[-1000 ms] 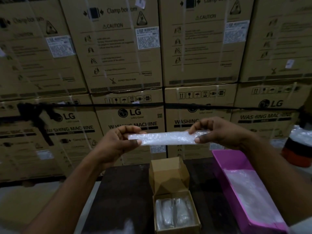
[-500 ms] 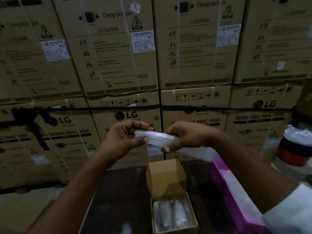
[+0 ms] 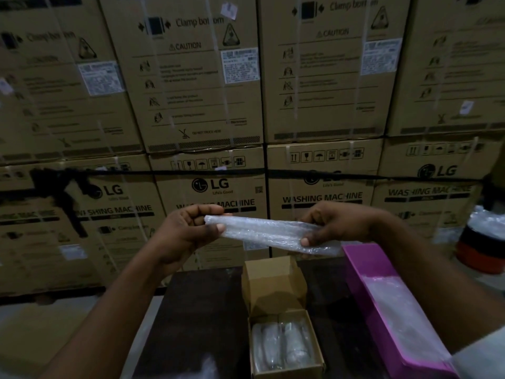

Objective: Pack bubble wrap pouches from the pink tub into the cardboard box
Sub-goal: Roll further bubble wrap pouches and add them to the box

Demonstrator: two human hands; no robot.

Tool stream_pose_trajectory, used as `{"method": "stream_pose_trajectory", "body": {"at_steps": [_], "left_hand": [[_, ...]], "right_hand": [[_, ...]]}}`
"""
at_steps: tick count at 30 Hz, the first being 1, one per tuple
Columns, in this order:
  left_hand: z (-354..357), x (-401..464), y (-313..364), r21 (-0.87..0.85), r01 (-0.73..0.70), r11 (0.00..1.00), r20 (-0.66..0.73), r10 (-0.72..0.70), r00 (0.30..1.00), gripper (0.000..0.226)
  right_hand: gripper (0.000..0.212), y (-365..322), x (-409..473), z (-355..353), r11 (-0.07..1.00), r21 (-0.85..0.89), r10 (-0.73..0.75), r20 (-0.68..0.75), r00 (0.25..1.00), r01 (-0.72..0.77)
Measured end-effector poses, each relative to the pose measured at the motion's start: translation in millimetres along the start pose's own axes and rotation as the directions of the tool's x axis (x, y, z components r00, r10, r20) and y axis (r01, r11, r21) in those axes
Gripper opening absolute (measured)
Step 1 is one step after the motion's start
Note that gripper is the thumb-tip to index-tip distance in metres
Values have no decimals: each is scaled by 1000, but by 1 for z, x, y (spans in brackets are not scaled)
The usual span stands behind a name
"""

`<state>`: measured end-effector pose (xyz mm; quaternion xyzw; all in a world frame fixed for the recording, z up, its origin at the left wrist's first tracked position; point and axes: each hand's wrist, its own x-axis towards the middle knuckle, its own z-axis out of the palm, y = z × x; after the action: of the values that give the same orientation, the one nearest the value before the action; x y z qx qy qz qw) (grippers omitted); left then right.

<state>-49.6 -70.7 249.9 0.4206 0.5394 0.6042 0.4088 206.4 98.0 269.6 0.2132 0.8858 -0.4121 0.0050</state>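
Note:
A clear bubble wrap pouch (image 3: 262,232), folded into a long strip, is stretched level in the air above the table. My left hand (image 3: 188,231) pinches its left end and my right hand (image 3: 336,224) pinches it near its right end. Below them a small open cardboard box (image 3: 287,370) stands on the dark table (image 3: 191,324), its flap raised at the back, with two rolled pouches (image 3: 281,343) lying side by side inside. To the right lies the long pink tub (image 3: 363,269) with more bubble wrap (image 3: 393,305) in it; my right forearm hides part of it.
A wall of large stacked washing-machine cartons (image 3: 246,105) rises just behind the table, with a black strap across it. A wrapped red, black and white object (image 3: 483,242) sits at the far right. Pale bubble wrap (image 3: 207,365) shows at the table's near edge.
My right hand slid left along the pouch toward the left hand half a second ago, then pulled back right, drawing the pouch out long again.

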Motion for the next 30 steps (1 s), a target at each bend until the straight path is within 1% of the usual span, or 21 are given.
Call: {"method": "stream_pose_trajectory", "body": {"at_steps": [2,4,6,8,9,10,11,12,13,14,15,18,22,25,27,28,30], "left_hand": [[1,0,1,32,9,999,3,-10,1000,40],[2,0,2,73,10,997,-4,-10,1000,39],[5,-1,2,115,-9,993,-18,11,1000,37],[9,0,3,140,-44,989,-36,50,998,33],[10,1,3,146,-60,987,-42,67,997,31],[11,2,4,151,-73,986,-42,80,996,30],[12,3,5,158,-80,984,-38,88,995,29],[13,4,6,168,-87,982,-32,94,995,28],[13,3,7,177,-92,980,-24,98,995,28],[12,3,7,185,-94,978,-17,99,995,29],[11,3,7,192,-95,977,-12,99,995,31],[6,3,4,194,-88,977,-15,93,996,37],[-2,5,2,183,-69,981,-51,80,995,37],[-10,4,-2,134,-53,990,-72,63,995,47],[-12,3,-5,80,-48,996,-108,56,993,46],[-11,2,-6,51,-50,997,-129,56,990,44],[-8,2,-7,-10,-52,999,-153,49,987,43]], "right_hand": [[9,1,1,0,999,-43,21,1,1000,-21],[18,-1,0,3,996,-77,56,0,998,-56],[38,-6,0,9,993,-99,67,-25,997,-69],[59,-14,2,19,982,-183,39,-91,995,-55],[61,-18,5,24,966,-254,23,-133,991,-57],[56,-20,8,28,944,-324,9,-171,985,-65],[45,-21,11,31,928,-366,-2,-199,980,-72],[31,-20,13,32,927,-366,-2,-213,977,-78],[19,-20,14,32,944,-321,7,-211,978,-76],[11,-18,14,31,963,-261,16,-192,981,-67],[8,-17,13,29,976,-213,20,-166,986,-55],[9,-15,10,25,993,-121,-3,-114,993,-10],[13,-7,7,17,997,77,-11,-80,997,17],[18,4,1,10,981,192,9,-151,988,21],[24,11,-2,7,939,338,31,-250,968,58],[25,13,-3,6,894,437,50,-314,948,98],[26,14,-3,6,758,620,102,-419,902,202]]}}
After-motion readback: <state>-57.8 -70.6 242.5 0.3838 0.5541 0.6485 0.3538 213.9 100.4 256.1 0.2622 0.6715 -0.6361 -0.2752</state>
